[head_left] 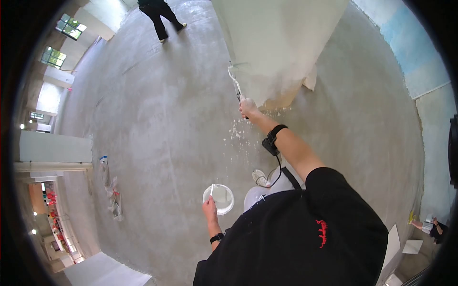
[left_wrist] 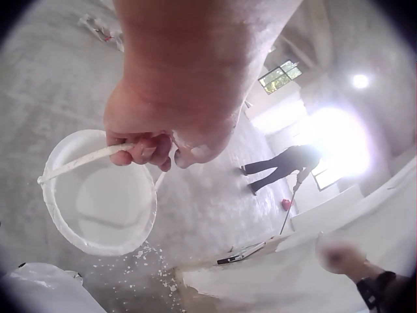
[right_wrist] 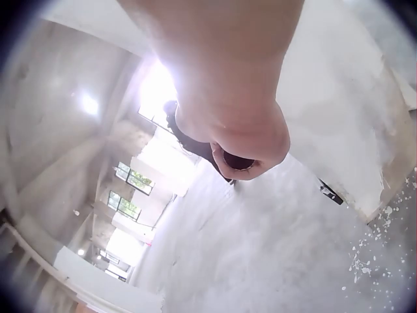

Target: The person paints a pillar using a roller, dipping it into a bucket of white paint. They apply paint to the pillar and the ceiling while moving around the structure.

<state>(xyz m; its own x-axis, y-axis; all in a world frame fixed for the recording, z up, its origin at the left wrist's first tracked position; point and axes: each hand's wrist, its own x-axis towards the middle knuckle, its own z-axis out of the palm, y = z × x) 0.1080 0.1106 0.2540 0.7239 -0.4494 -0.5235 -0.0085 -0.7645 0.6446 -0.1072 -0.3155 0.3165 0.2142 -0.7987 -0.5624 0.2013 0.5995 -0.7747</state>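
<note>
My left hand (head_left: 210, 209) grips the white bail handle (left_wrist: 85, 160) of a round white bucket (left_wrist: 55, 222), fingers curled round it. Pale, smooth material lies inside the bucket. Out in front, my right hand (head_left: 249, 108) is closed round a dark handle (right_wrist: 238, 161), whose round end shows in the right wrist view. In the head view this is a tool (head_left: 234, 81) with a long, white-smeared edge, held beside the pale wall block (head_left: 281, 43); its exact kind I cannot tell. Patchy damp-looking grey marks cover the lower part of the block.
White splatters (head_left: 238, 131) dot the concrete floor (head_left: 157, 119) below the block. A person in dark trousers (head_left: 160, 16) stands farther off, holding a long pole in the left wrist view. Crumpled plastic (head_left: 114, 195) lies at left. Another person (head_left: 434, 229) is at far right.
</note>
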